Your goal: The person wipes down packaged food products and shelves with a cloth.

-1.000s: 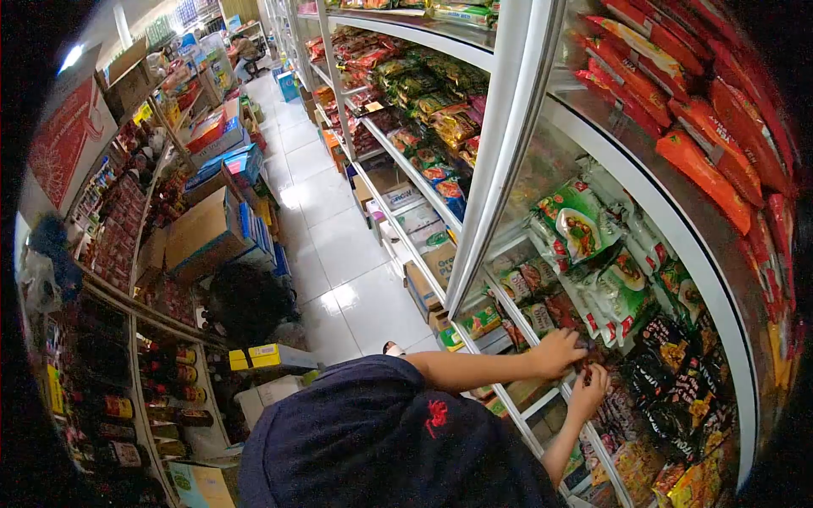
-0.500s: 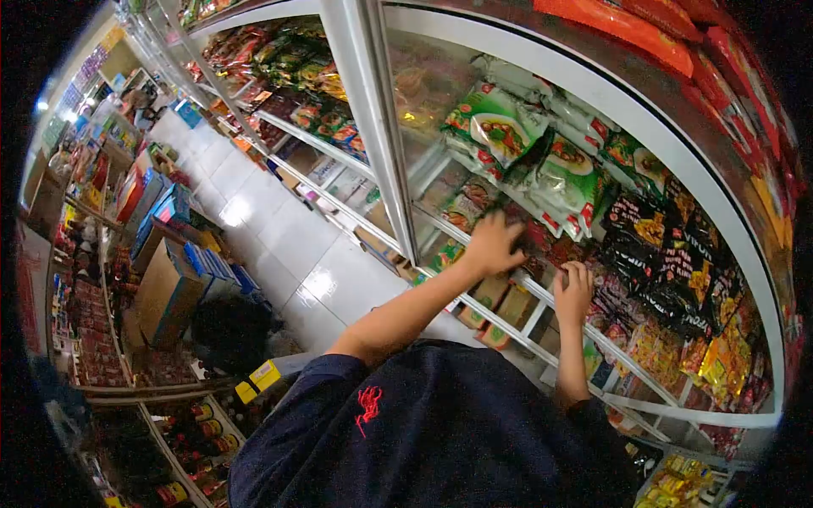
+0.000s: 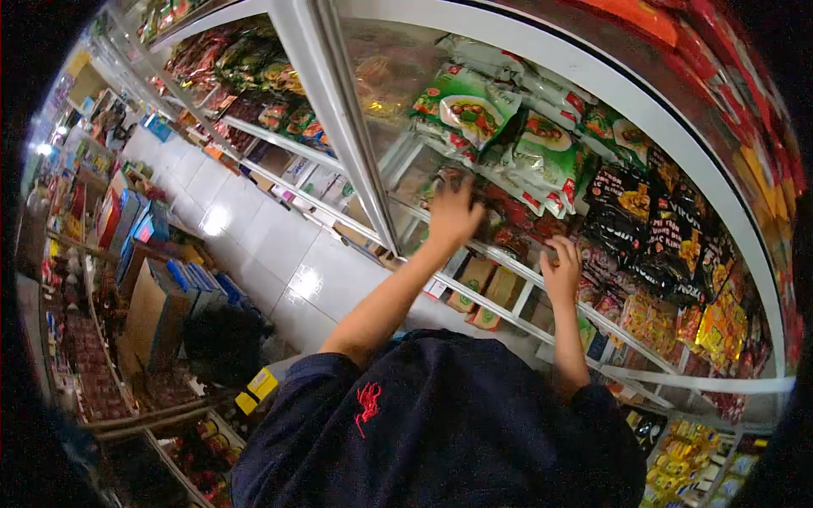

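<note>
My left hand (image 3: pixel 456 212) reaches over the front of a lower shelf, fingers spread and slightly blurred, above dark red noodle packets (image 3: pixel 506 241). To its right, my right hand (image 3: pixel 561 269) rests at the shelf's front rail with fingers loosely bent and apart, close to reddish packets (image 3: pixel 593 275). Neither hand shows anything in its grasp. Just beyond them lie green and white noodle packets (image 3: pixel 474 114) with a bowl pictured on them, and another green packet (image 3: pixel 546 157). Black packets (image 3: pixel 618 207) with yellow print are stacked farther right.
A metal door frame post (image 3: pixel 326 102) stands left of my left hand. Yellow packets (image 3: pixel 722 326) fill the right end of the shelf. Brown boxes (image 3: pixel 504 292) sit below the rail. Behind on the left, a cardboard box (image 3: pixel 152 313) stands beside the tiled aisle (image 3: pixel 279 237).
My left hand has shifted left along the shelf, its fingers spreading further. My right hand stays near the rail, its fingers slightly more apart. The view has turned a little.
</note>
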Demonstrator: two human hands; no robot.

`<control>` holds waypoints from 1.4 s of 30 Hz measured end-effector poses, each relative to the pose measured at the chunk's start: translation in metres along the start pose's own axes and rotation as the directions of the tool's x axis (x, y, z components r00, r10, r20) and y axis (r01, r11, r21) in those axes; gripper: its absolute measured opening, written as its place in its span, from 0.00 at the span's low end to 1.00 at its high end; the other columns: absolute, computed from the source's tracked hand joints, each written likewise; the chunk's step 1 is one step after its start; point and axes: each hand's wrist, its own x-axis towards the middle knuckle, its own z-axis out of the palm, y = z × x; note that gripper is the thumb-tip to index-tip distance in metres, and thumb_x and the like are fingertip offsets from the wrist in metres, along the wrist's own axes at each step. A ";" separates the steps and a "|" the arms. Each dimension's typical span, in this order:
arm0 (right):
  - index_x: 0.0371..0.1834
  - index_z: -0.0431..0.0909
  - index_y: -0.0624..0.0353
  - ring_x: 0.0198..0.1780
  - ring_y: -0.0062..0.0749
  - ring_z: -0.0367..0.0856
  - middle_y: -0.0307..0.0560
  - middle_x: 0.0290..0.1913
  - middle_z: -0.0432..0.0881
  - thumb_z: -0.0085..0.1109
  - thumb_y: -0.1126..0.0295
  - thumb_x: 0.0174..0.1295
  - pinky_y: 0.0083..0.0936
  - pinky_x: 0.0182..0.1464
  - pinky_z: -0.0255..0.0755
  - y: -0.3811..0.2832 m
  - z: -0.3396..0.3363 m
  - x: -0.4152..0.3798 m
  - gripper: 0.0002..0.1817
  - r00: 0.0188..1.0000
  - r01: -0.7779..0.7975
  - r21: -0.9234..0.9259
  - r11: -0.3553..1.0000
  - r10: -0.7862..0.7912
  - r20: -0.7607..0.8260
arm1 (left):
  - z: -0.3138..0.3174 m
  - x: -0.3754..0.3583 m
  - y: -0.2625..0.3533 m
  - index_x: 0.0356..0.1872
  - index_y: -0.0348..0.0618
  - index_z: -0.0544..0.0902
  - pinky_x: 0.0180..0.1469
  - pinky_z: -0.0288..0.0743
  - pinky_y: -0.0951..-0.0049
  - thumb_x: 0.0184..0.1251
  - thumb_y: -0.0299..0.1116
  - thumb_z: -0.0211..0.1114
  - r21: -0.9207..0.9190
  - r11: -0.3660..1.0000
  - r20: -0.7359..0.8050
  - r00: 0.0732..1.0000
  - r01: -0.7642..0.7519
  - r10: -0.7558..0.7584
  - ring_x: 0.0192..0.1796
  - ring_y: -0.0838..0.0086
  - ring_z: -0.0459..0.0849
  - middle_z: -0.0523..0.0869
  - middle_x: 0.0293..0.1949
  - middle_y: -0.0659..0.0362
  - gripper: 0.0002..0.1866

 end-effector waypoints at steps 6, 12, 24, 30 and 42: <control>0.54 0.65 0.57 0.60 0.51 0.58 0.53 0.60 0.59 0.61 0.72 0.40 0.40 0.60 0.55 -0.067 0.029 0.026 0.32 0.975 0.199 0.149 0.969 -0.211 0.070 | -0.009 -0.004 0.044 0.57 0.40 0.65 0.51 0.64 0.59 0.61 0.45 0.48 -0.586 0.780 0.316 0.948 0.218 -0.028 0.49 0.47 0.72 0.74 0.46 0.39 0.26; 0.53 0.68 0.53 0.56 0.53 0.61 0.53 0.59 0.59 0.63 0.75 0.33 0.41 0.56 0.59 -0.102 0.090 0.045 0.35 0.994 0.111 0.009 0.994 -0.112 0.018 | -0.052 0.006 -0.026 0.54 0.36 0.66 0.56 0.62 0.60 0.59 0.37 0.51 -0.400 0.914 0.354 0.932 0.073 0.081 0.54 0.50 0.69 0.73 0.48 0.42 0.23; 0.51 0.69 0.44 0.56 0.50 0.63 0.46 0.57 0.63 0.62 0.74 0.39 0.40 0.54 0.62 -0.167 0.150 0.077 0.30 0.994 0.096 -0.104 0.990 -0.090 0.066 | -0.047 -0.008 -0.110 0.62 0.31 0.53 0.65 0.41 0.56 0.64 0.47 0.44 -0.407 0.903 0.306 0.910 -0.139 0.279 0.66 0.49 0.49 0.54 0.62 0.36 0.33; 0.40 0.77 0.55 0.51 0.46 0.70 0.52 0.49 0.71 0.66 0.72 0.35 0.34 0.53 0.65 -0.073 0.074 0.029 0.22 0.953 -0.236 -0.127 0.964 0.203 -0.226 | -0.030 -0.015 -0.119 0.63 0.35 0.53 0.33 0.64 0.61 0.61 0.56 0.46 -0.084 0.912 0.360 0.842 -0.401 0.403 0.32 0.56 0.70 0.71 0.29 0.47 0.38; 0.48 0.73 0.46 0.45 0.47 0.75 0.53 0.48 0.71 0.66 0.60 0.38 0.37 0.45 0.72 -0.186 0.140 0.059 0.27 0.964 -0.249 -0.296 0.922 0.265 0.016 | -0.037 -0.010 -0.120 0.57 0.36 0.60 0.27 0.74 0.59 0.58 0.50 0.54 -0.199 0.862 0.188 0.845 -0.467 0.501 0.26 0.55 0.79 0.79 0.25 0.46 0.33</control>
